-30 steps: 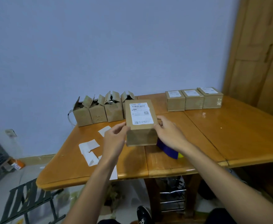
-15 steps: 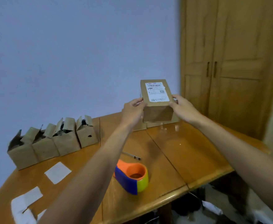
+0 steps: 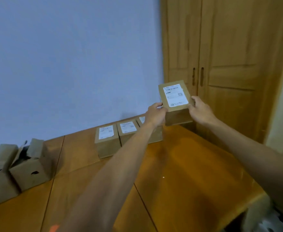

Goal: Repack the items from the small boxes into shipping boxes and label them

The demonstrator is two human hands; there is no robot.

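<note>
- The left hand and the right hand hold one closed brown shipping box between them, at the far right end of the bench.
- The left fingers curl round the box's left edge, and the right fingers curl round its right edge. Each hand grips the cardboard.
- The box tilts its top toward the camera. Whether its underside touches the bench cannot be told.
- A white shipping label covers most of the box top. It carries a barcode strip near its upper edge, a square code at the right and another small code lower down. The printed lines are too blurred to read.
- Just left of the held box, three more closed boxes stand side by side in a row near the wall: the first box, the second box and the third box, which is partly hidden behind the left forearm.
- Each has a white label on top, with text that cannot be read.
- Well apart at the left edge stand two open small boxes with their flaps raised and dark contents inside.
- Wooden cupboard doors rise behind the held box.
</note>
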